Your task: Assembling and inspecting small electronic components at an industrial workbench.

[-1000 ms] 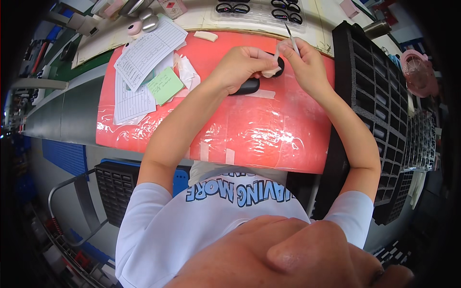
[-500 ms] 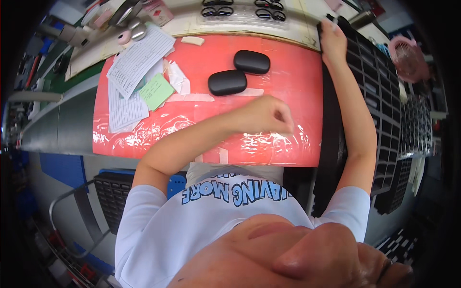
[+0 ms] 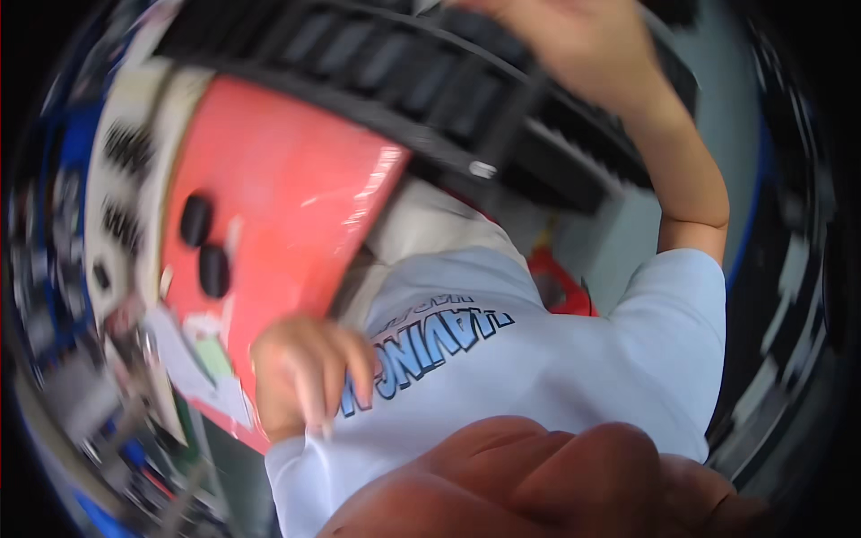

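My left hand hangs in front of my shirt, near the edge of the red work mat. Its fingers are loosely bent and apart, with nothing seen in them. Up at the top edge my right hand reaches over a black compartment tray. Motion blur and the frame edge hide its fingers, so whether it grips the tray cannot be made out. Two black oval cases, one beside the other, lie on the mat.
Papers and a green note lie at the mat's left end. Blurred dark glasses rest on the pale bench strip beyond the mat. Something red stands on the floor at my right.
The whole view has swung to the right, and the mat and cases now appear farther left. My left hand has come off the mat toward my body. My right arm is still raised by the tray.
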`<state>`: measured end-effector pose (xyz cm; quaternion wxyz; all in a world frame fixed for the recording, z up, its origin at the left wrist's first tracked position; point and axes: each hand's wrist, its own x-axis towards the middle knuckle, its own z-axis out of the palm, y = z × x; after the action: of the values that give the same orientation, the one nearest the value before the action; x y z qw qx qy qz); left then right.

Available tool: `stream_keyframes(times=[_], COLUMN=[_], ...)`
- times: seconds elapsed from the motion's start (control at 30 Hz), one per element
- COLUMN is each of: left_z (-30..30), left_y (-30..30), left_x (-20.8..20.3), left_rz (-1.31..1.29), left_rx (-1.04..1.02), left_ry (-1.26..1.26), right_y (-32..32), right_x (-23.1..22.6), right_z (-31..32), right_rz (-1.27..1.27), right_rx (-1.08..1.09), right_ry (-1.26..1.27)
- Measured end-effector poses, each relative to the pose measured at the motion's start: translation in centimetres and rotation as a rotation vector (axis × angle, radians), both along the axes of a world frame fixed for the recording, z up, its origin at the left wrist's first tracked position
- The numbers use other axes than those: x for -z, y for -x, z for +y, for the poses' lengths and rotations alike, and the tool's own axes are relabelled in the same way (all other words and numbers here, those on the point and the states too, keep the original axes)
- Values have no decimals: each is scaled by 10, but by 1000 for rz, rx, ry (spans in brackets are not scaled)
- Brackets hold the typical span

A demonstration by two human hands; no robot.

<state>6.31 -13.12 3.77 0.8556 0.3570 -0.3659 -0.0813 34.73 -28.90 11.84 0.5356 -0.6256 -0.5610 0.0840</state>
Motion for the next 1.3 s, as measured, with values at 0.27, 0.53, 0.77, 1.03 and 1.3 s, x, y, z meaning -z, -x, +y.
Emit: stream_keyframes(times=[0.27,0.53,0.77,1.03,1.3], left_z=[-124,-155,-151,-90,-51], left_y=[-98,-164,-150,-38,67], left_x=[0,35,165,115,20], left_rz=[116,275,964,979,744], left_rx=[388,631,-437,-903,-952], left_ry=[136,66,-941,-938,-816], right_y=[-50,-113,-148,-135,-25], right_x=[82,99,93,54,12], right_z=[-268,-266,-182,-55,102], right_rz=[887,629,697,456,310], right_rx=[203,525,318,47,-387], right_ry=[-408,-165,64,238,471])
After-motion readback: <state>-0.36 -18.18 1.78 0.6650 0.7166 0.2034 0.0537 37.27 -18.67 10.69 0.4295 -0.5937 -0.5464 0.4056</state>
